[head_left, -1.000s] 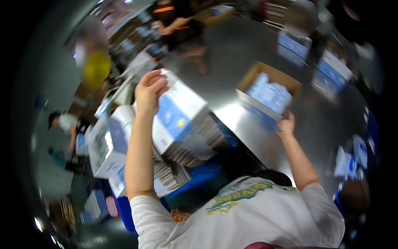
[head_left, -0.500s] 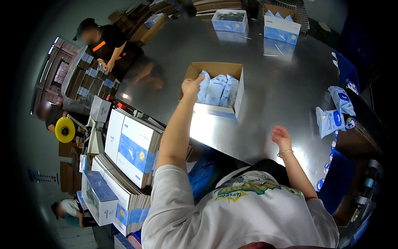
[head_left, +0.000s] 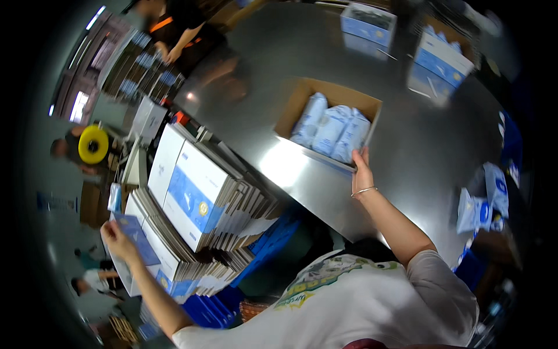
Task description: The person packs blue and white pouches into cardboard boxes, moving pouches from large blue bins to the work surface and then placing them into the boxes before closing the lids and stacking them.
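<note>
On the metal table [head_left: 261,64] stands an open carton [head_left: 372,104] with a brown inside. Three pale blue soft packs [head_left: 332,128] lie side by side in it. My right hand [head_left: 361,174], a bracelet at its wrist, grips the carton's near right corner. Far to the left, my left hand [head_left: 118,241] is over a blue and white box [head_left: 139,241] beside the stacked cartons. Its fingers are bent and blurred; anything between them is too small or hidden to make out.
Stacks of flattened white and blue cartons [head_left: 197,198] rise at my left. Two more boxes, a short one [head_left: 366,24] and a filled one [head_left: 444,55], stand at the far right. Loose packs [head_left: 474,209] lie at the right edge. A co-worker [head_left: 183,32] stands across the table.
My left hand has left the carton's packs and swung down left to the blue and white box. My right hand has moved up and taken hold of the carton's corner. The view has turned.
</note>
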A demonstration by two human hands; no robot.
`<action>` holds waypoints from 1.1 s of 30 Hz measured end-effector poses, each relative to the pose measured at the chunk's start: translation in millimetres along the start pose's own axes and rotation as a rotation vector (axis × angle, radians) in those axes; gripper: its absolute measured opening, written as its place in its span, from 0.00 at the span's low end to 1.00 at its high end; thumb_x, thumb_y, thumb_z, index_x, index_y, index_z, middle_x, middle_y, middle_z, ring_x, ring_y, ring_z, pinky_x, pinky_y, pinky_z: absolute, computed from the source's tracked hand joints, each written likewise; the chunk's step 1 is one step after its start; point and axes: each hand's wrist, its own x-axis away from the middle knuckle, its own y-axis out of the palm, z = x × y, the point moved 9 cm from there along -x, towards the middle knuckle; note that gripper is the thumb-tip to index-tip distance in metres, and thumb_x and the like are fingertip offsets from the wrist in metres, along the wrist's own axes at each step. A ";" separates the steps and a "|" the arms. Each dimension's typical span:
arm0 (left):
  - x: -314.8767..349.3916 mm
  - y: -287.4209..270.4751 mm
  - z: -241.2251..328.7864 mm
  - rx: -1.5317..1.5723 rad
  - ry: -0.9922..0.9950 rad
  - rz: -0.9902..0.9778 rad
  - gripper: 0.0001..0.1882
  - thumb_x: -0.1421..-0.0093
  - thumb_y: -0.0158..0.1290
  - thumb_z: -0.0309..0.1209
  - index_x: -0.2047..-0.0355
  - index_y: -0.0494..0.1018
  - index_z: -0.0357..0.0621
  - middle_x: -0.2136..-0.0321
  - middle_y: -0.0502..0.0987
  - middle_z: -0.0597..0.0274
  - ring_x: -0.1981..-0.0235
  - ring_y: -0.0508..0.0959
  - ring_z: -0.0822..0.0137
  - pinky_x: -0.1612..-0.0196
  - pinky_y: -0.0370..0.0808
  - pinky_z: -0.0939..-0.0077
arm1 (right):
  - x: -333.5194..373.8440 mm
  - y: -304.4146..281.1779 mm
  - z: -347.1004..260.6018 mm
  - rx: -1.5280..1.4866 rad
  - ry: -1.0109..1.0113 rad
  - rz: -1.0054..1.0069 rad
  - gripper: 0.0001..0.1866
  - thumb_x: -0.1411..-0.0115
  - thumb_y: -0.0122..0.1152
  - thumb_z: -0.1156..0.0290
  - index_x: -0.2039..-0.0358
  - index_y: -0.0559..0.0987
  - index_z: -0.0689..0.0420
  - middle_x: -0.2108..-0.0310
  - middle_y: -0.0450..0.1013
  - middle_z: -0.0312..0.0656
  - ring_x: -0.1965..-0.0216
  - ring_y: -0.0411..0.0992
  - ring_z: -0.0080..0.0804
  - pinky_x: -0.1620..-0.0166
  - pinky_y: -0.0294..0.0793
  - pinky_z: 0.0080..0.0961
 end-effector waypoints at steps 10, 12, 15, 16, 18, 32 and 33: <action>30.3 -145.2 -236.5 -0.573 -0.359 -0.115 0.17 0.45 0.48 0.37 0.64 0.75 0.35 0.73 0.77 0.46 0.70 0.77 0.56 0.63 0.71 0.69 | -85.1 235.1 54.1 0.701 0.044 -0.630 0.44 0.54 0.57 0.40 0.43 0.60 0.57 0.45 0.60 0.46 0.45 0.58 0.37 0.43 0.53 0.36; 41.9 -122.3 -262.1 -0.554 -0.666 -0.358 0.18 0.45 0.48 0.37 0.69 0.74 0.29 0.73 0.78 0.48 0.69 0.78 0.62 0.66 0.70 0.71 | -28.4 286.1 97.5 0.964 -0.008 -0.837 0.45 0.58 0.59 0.38 0.47 0.66 0.58 0.48 0.64 0.49 0.48 0.63 0.41 0.46 0.59 0.30; 32.5 -112.9 -173.9 -0.718 -0.445 -0.328 0.17 0.47 0.52 0.38 0.68 0.74 0.33 0.74 0.76 0.53 0.68 0.77 0.59 0.64 0.70 0.70 | 16.4 322.7 141.6 1.381 -0.215 -0.857 0.40 0.59 0.64 0.45 0.52 0.70 0.63 0.54 0.69 0.50 0.59 0.71 0.35 0.61 0.70 0.24; 31.3 -123.2 -149.5 -0.697 -0.319 -0.234 0.16 0.48 0.53 0.36 0.66 0.73 0.33 0.72 0.76 0.51 0.66 0.76 0.58 0.62 0.69 0.69 | 23.5 329.7 147.7 1.344 -0.213 -0.918 0.36 0.60 0.66 0.47 0.56 0.73 0.63 0.60 0.72 0.50 0.63 0.72 0.34 0.62 0.70 0.25; 32.6 -132.9 -107.4 -0.628 -0.052 -0.050 0.16 0.50 0.53 0.33 0.64 0.72 0.35 0.67 0.74 0.49 0.64 0.74 0.55 0.59 0.68 0.68 | 16.0 329.8 145.1 1.251 -0.280 -0.866 0.26 0.62 0.69 0.54 0.67 0.79 0.62 0.75 0.76 0.45 0.74 0.73 0.30 0.67 0.71 0.24; 177.0 115.5 167.3 0.884 0.115 -0.702 0.28 0.54 0.60 0.29 0.52 0.65 0.36 0.54 0.68 0.48 0.52 0.68 0.54 0.49 0.64 0.67 | 124.6 -36.3 -198.2 0.598 -0.502 -0.125 0.17 0.59 0.65 0.74 0.66 0.76 0.61 0.74 0.73 0.34 0.71 0.70 0.20 0.69 0.69 0.17; 189.7 145.9 186.1 0.920 0.101 -0.758 0.32 0.54 0.60 0.31 0.49 0.62 0.34 0.51 0.66 0.46 0.49 0.66 0.54 0.47 0.61 0.66 | 158.9 -56.5 -208.4 0.630 -0.607 -0.008 0.13 0.59 0.65 0.75 0.70 0.77 0.60 0.75 0.73 0.33 0.73 0.69 0.20 0.69 0.68 0.17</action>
